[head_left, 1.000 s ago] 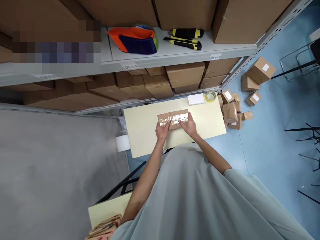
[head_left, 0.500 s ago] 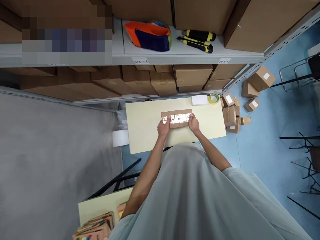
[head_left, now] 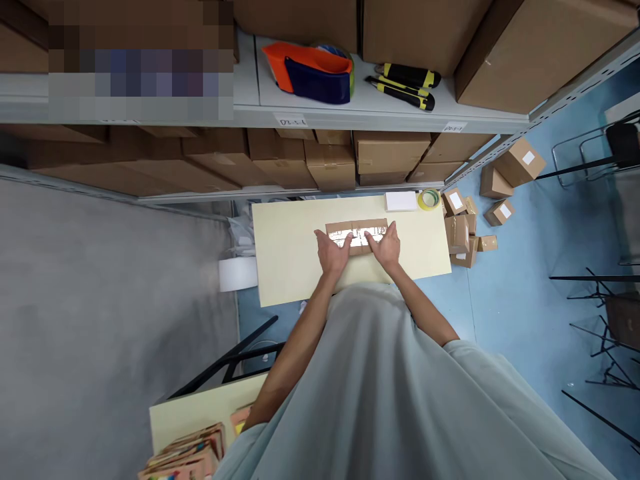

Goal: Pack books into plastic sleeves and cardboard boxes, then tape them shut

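A flat brown cardboard box [head_left: 356, 227] with shiny clear tape along its top lies on the pale yellow table [head_left: 290, 260]. My left hand [head_left: 332, 253] rests on the box's left part, fingers stretched out flat. My right hand [head_left: 384, 245] lies on the right part of the box, fingers also spread flat over the tape. Neither hand grips anything.
A white pad [head_left: 401, 201] and a roll of tape [head_left: 429, 198] sit at the table's far right corner. Shelves behind hold cardboard boxes, an orange tape dispenser [head_left: 310, 67] and yellow-black knives [head_left: 405, 85]. Small boxes [head_left: 463, 230] lie on the blue floor at right.
Both hands have moved from gripping the box's ends to lying flat on its taped top. The view has shifted slightly.
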The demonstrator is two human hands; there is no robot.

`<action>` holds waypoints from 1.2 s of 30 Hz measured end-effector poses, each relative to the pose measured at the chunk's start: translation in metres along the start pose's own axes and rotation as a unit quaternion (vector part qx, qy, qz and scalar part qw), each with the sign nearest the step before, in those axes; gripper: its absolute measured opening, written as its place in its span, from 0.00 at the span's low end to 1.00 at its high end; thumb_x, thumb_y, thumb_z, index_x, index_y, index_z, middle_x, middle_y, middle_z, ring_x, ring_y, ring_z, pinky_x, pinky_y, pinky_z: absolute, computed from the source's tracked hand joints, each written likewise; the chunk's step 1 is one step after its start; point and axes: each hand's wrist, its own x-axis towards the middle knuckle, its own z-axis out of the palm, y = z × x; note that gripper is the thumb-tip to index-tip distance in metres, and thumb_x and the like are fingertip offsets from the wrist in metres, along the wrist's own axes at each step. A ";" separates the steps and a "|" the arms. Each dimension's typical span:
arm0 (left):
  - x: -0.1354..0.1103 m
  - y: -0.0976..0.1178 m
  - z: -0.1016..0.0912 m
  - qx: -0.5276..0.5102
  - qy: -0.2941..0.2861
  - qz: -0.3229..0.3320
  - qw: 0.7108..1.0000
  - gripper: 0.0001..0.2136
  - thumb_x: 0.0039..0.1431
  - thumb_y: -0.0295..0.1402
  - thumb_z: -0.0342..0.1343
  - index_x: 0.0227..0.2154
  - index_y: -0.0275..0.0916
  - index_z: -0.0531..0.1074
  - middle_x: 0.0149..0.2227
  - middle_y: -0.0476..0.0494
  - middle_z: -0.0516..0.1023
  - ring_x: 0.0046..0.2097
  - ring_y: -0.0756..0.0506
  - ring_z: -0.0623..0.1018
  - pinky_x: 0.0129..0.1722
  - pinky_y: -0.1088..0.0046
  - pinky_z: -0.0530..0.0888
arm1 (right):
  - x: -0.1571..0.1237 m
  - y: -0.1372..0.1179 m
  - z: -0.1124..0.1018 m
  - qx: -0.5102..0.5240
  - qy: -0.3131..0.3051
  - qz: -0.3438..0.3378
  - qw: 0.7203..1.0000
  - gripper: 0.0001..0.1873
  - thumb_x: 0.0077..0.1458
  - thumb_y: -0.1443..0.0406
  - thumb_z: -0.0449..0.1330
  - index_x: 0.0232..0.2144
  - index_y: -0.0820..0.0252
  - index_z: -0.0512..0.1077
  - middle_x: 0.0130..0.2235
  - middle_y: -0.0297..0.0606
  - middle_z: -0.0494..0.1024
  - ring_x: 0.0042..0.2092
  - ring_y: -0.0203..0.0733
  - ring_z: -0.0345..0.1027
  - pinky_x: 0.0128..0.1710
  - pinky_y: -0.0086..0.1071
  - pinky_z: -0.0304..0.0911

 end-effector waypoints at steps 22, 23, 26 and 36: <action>0.011 -0.001 -0.007 -0.051 -0.060 -0.013 0.997 0.40 0.78 0.51 0.41 0.80 0.26 0.45 0.78 0.22 0.58 0.78 0.32 0.62 0.76 0.55 0.62 | 0.003 -0.009 -0.013 -0.083 -0.075 0.026 0.993 0.34 0.80 0.53 0.37 0.76 0.70 0.51 0.72 0.64 0.68 0.66 0.58 0.75 0.61 0.45 0.71; 0.012 0.001 -0.008 -0.045 -0.065 -0.049 0.996 0.41 0.77 0.53 0.42 0.79 0.26 0.47 0.77 0.22 0.62 0.77 0.31 0.66 0.75 0.54 0.64 | 0.005 -0.013 -0.013 -0.105 -0.075 0.041 0.991 0.35 0.80 0.50 0.38 0.73 0.71 0.55 0.68 0.66 0.72 0.62 0.60 0.78 0.59 0.46 0.72; 0.019 0.009 -0.009 -0.004 -0.080 -0.116 0.990 0.51 0.70 0.61 0.53 0.79 0.26 0.47 0.71 0.19 0.72 0.72 0.27 0.73 0.69 0.53 0.71 | 0.013 -0.025 -0.011 -0.166 -0.073 0.062 0.981 0.42 0.76 0.40 0.47 0.67 0.75 0.61 0.58 0.70 0.79 0.55 0.63 0.81 0.55 0.46 0.73; -0.004 -0.038 -0.031 -0.153 -0.103 -0.029 0.982 0.44 0.73 0.58 0.51 0.81 0.40 0.46 0.81 0.28 0.52 0.77 0.35 0.66 0.75 0.55 0.65 | -0.008 0.039 -0.031 0.091 -0.082 -0.003 0.992 0.42 0.77 0.47 0.49 0.79 0.66 0.48 0.73 0.61 0.69 0.70 0.57 0.71 0.67 0.48 0.68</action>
